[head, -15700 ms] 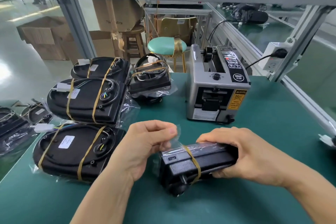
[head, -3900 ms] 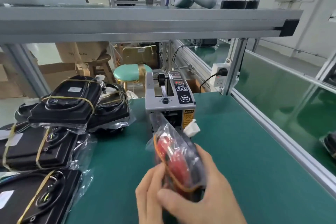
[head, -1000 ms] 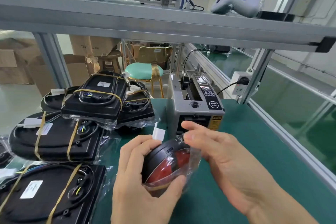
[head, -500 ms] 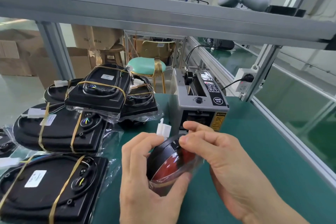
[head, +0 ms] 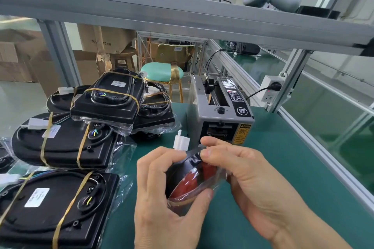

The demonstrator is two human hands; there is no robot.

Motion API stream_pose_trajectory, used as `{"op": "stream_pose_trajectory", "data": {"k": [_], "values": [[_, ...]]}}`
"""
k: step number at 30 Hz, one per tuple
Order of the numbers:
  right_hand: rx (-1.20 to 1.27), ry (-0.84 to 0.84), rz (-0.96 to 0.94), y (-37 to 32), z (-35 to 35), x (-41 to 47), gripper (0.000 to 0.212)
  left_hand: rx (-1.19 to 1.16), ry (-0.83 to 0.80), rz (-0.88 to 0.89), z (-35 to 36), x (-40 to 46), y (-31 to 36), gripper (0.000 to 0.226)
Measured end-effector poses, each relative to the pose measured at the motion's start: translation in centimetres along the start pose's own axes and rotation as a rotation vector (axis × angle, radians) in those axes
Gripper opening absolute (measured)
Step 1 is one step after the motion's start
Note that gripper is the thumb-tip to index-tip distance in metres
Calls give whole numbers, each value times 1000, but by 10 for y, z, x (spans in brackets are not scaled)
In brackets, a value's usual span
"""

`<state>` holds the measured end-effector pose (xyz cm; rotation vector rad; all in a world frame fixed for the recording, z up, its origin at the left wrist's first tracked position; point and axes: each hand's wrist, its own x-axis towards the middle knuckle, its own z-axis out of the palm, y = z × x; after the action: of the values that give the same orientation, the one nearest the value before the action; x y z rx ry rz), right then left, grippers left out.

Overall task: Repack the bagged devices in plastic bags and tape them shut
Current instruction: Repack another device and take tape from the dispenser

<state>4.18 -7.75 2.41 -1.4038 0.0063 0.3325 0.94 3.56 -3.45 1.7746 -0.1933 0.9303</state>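
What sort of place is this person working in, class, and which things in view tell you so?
Probably a factory packing station. A grey tape dispenser machine stands on a green work mat under an aluminium frame shelf, with a pile of bagged black devices alongside and cardboard boxes behind.

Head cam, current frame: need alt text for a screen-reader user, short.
Two bare hands, left hand and right hand, hold a black-and-red device in a clear plastic bag above a green bench mat, in front of a grey automatic tape dispenser. Bagged black devices bound with yellow bands are piled at left.
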Motion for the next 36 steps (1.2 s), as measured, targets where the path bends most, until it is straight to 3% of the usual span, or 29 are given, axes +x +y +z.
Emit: {"op": "stream_pose_trajectory", "data": {"k": [6,11,22,25,28,30,34,36], "values": [[-17,25,-48,-1,1,-1,33,-13,-11,21,0,0,-2,56],[-71,27,-92,1,-1,1,6,-16,-34,62,0,1,-2,59],[-239,110,-209,4,3,3,5,48,-58,73,0,0,-2,48],[-234,194,-210,7,-3,8,20,46,-54,79,-1,1,-3,45],[-66,292,-219,3,-12,9,26,61,-63,91,-3,1,-2,34],[-128,233,-264,2,-10,7,25,43,-54,80,-3,2,-2,32],[-484,46,-296,8,-1,5,48,17,-21,55,-2,3,-3,33],[-510,5,-276,9,-1,9,48,3,-7,46,-1,3,-3,37]]}}
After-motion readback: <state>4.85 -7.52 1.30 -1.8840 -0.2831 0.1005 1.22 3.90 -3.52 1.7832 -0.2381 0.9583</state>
